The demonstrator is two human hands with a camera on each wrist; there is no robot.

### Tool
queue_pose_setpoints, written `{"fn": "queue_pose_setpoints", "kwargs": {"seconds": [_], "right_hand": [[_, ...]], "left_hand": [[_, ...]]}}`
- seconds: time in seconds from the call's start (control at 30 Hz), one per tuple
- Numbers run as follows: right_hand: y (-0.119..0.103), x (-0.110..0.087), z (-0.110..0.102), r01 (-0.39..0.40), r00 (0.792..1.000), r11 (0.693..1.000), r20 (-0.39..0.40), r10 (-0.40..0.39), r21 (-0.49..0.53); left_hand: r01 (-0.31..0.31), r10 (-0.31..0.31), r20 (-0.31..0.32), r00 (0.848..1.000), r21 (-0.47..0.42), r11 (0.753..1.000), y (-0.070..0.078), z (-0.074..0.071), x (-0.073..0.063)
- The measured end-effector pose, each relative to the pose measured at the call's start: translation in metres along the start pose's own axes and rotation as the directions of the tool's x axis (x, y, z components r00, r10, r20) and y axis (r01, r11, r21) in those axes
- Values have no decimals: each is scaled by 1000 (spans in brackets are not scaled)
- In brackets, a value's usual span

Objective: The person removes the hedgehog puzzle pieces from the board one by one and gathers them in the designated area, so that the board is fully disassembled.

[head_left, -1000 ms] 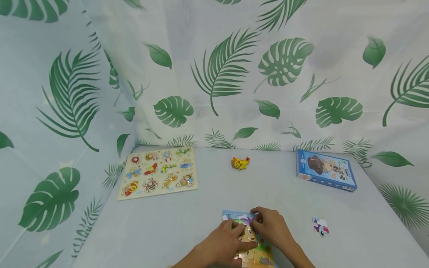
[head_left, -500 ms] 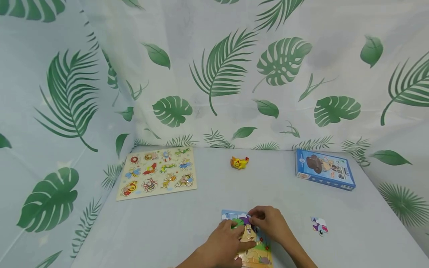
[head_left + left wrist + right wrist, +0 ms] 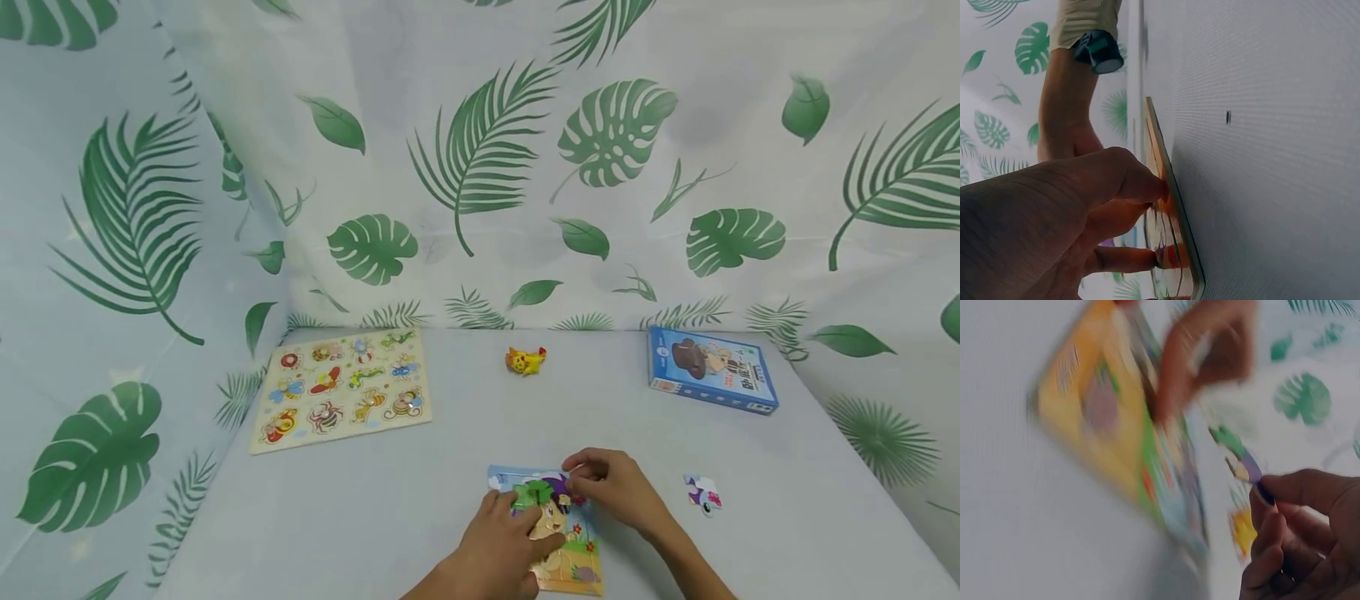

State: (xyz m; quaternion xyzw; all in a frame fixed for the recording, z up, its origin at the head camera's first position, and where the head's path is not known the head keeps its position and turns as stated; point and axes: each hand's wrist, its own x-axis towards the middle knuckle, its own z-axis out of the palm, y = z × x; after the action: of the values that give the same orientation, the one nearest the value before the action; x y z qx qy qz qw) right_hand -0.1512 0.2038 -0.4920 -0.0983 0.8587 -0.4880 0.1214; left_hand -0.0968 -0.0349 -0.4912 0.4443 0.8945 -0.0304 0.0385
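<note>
A cartoon jigsaw puzzle (image 3: 585, 560) in a shallow board lies at the table's front. My left hand (image 3: 498, 542) rests on its left part with fingers spread, the fingertips pressing the picture in the left wrist view. Beside the puzzle's upper right corner is my right hand (image 3: 618, 493). It pinches a puzzle piece (image 3: 1247, 465), green, purple and skin-toned, between thumb and fingers, raised off the board in the right wrist view. Another loose puzzle piece (image 3: 702, 495), with a purple and white print, lies right of the board.
A wooden insect peg puzzle (image 3: 341, 390) lies at the back left. A small yellow toy figure (image 3: 526, 361) sits at the back middle, and a blue box (image 3: 712, 369) at the back right. A leaf-print curtain (image 3: 480, 167) borders the table.
My right hand has drawn slightly right, away from the board's top edge, with the piece between its fingers. My left hand stays on the puzzle. The head view has shifted slightly.
</note>
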Motion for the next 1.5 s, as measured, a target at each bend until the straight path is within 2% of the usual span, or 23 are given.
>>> {"fn": "queue_pose_setpoints", "kwargs": {"seconds": [0.13,0.27,0.37,0.43,0.6,0.73,0.93,1.07,1.5], "right_hand": [[19,-15,-47,-48,999,999,15,49,-22],[44,-25,-90,-132,989,989,59,136,-62],[58,-27,-109,-152,983,982,87,162,-115],[66,-27,-116,-131,984,981,105,147,-146],[73,-25,-120,-71,990,974,108,96,-217],[73,-23,-120,-46,995,962,78,69,-269],[72,-22,-119,-53,995,953,62,75,-297],[75,-21,-119,-48,996,951,61,70,-306],[75,-21,-118,-69,995,947,50,89,-314]], "left_hand": [[-21,20,-43,999,-14,1000,2,3,-1],[-22,21,-49,999,-13,1000,1,5,-3],[-18,18,-43,999,-6,1000,0,6,-4],[-16,16,-43,999,-5,1000,1,6,-3],[-22,21,-51,998,-8,1000,2,7,-2],[-16,15,-50,999,-9,1000,1,5,0],[-30,31,-88,996,11,999,0,4,0],[-34,35,-92,995,12,999,-1,3,0],[-9,10,-43,999,15,1000,1,2,0]]}}
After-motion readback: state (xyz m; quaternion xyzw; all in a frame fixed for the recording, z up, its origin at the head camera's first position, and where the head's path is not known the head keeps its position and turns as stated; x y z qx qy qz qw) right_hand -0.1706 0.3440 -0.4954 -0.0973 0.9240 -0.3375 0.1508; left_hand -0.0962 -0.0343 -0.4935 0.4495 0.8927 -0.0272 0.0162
